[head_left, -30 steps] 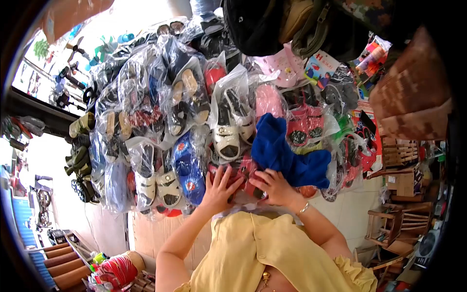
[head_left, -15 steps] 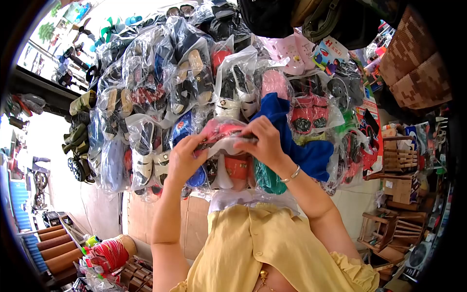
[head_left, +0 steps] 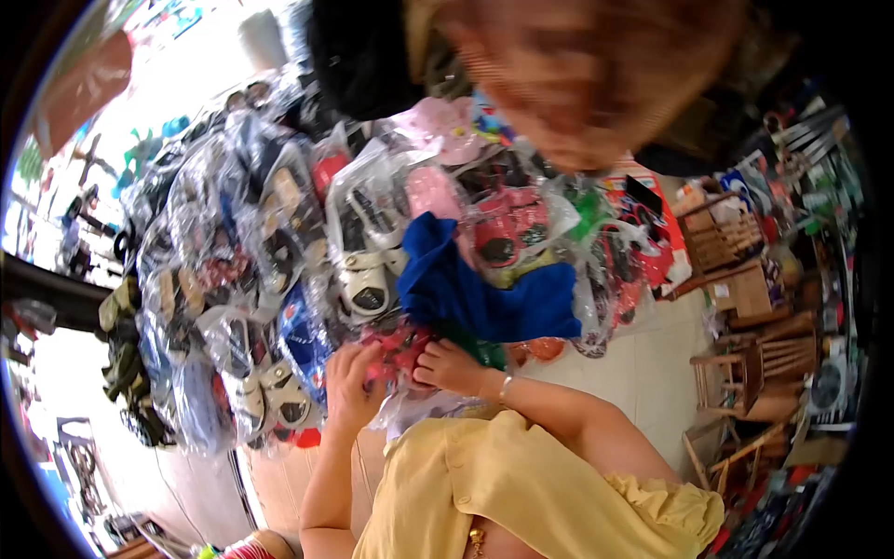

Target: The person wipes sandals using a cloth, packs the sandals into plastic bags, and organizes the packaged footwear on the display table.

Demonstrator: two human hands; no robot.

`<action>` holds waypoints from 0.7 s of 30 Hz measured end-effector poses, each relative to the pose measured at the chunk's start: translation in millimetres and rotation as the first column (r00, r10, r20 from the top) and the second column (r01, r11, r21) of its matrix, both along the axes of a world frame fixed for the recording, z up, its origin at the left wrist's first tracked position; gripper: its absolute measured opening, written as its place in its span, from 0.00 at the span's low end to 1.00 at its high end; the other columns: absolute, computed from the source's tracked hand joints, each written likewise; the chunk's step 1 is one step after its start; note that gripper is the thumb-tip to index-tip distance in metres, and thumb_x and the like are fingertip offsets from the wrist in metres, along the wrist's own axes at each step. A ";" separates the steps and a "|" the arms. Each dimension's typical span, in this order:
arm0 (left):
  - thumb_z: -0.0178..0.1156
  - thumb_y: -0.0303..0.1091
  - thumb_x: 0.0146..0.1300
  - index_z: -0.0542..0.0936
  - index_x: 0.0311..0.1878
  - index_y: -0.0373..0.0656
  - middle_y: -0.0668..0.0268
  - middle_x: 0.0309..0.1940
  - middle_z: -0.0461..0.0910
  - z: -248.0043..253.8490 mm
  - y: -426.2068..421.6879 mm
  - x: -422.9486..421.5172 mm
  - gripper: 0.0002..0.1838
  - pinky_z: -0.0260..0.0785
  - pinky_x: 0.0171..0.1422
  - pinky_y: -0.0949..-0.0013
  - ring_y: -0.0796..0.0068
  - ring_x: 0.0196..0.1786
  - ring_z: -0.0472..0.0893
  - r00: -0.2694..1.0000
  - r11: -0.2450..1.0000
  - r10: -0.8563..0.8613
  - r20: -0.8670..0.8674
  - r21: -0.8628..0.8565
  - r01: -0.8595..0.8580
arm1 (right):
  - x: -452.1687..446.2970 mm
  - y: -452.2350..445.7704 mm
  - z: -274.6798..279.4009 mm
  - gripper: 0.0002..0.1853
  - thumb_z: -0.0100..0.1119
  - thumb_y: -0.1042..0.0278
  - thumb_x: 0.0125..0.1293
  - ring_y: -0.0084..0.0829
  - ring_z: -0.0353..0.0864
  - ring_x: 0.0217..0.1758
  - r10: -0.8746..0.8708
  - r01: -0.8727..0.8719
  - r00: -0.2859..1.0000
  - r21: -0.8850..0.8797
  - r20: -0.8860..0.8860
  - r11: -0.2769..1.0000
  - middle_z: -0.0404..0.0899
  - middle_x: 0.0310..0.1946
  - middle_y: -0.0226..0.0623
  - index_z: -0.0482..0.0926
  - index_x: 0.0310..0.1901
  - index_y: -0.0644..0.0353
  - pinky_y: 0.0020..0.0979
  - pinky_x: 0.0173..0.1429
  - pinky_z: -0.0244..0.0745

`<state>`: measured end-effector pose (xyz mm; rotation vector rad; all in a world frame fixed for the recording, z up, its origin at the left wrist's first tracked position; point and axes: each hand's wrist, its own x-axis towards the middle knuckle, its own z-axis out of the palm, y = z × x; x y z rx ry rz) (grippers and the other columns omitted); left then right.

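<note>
Close to my body, at the near edge of the display, a red and pink pair of shoes in clear plastic [head_left: 399, 347] lies between my hands. My left hand [head_left: 352, 387] grips its left side, fingers pointing up. My right hand [head_left: 454, 367] has its fingers curled onto the right side. A crumpled blue cloth [head_left: 489, 303] lies just beyond my right hand, over the bagged footwear. White bagged sandals [head_left: 361, 284] rest ahead of my hands, and blue bagged slippers [head_left: 304, 334] sit beyond my left hand.
Rows of bagged shoes, including pink ones [head_left: 435, 194] and red ones [head_left: 507, 226], cover the display. A blurred brown item [head_left: 591, 79] hangs close overhead. Wooden stools [head_left: 731, 380] stand at the right, beside a cardboard box [head_left: 740, 292].
Both hands have come down towards my body with the red and pink shoes, from raised above the display to its near edge. The view has shifted, and the hanging brown item looms nearer.
</note>
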<state>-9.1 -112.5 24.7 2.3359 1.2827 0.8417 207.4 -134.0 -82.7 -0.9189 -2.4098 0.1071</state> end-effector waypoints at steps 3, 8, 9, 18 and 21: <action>0.64 0.37 0.55 0.70 0.67 0.42 0.51 0.64 0.70 -47.1 3.2 12.7 0.34 0.53 0.72 0.43 0.46 0.68 0.65 0.958 0.997 -0.061 -0.280 0.024 0.071 | 10.2 -5.5 13.1 0.15 0.62 0.50 0.56 0.35 0.71 0.48 0.036 -0.052 0.997 -0.224 -0.073 0.973 0.73 0.38 0.30 0.76 0.40 0.48 0.39 0.54 0.65; 0.66 0.40 0.57 0.64 0.72 0.43 0.51 0.66 0.69 -20.7 21.3 19.6 0.40 0.47 0.76 0.43 0.48 0.71 0.64 0.968 0.970 -0.035 -0.249 -0.241 -0.027 | 59.5 22.5 80.2 0.29 0.72 0.45 0.48 0.42 0.71 0.58 -0.520 0.522 0.799 -0.082 -0.302 0.849 0.76 0.47 0.36 0.77 0.49 0.52 0.46 0.60 0.62; 0.68 0.36 0.55 0.64 0.72 0.41 0.50 0.64 0.71 -21.7 28.0 22.8 0.41 0.50 0.75 0.48 0.48 0.67 0.68 0.983 0.977 0.003 -0.182 -0.209 -0.041 | 68.2 21.8 70.3 0.29 0.72 0.45 0.48 0.42 0.71 0.58 -0.542 0.547 0.782 -0.078 -0.308 0.834 0.76 0.47 0.36 0.77 0.49 0.52 0.46 0.60 0.62; 0.73 0.34 0.46 0.69 0.68 0.44 0.44 0.68 0.65 -10.6 68.0 120.6 0.42 0.60 0.72 0.53 0.45 0.71 0.67 0.924 0.911 -0.381 -0.015 -0.174 0.373 | 83.2 -15.2 107.0 0.25 0.71 0.64 0.44 0.38 0.77 0.50 -0.317 0.188 0.847 -0.317 -0.426 0.929 0.78 0.39 0.33 0.79 0.48 0.52 0.43 0.59 0.65; 0.68 0.37 0.59 0.72 0.62 0.39 0.60 0.56 0.78 7.1 37.8 152.5 0.29 0.70 0.64 0.66 0.69 0.58 0.78 0.891 0.682 -0.110 0.440 -0.619 0.390 | 109.1 -23.2 104.2 0.31 0.73 0.63 0.44 0.44 0.68 0.65 -0.309 0.144 0.666 -0.290 -0.679 0.946 0.74 0.55 0.40 0.79 0.54 0.50 0.43 0.67 0.60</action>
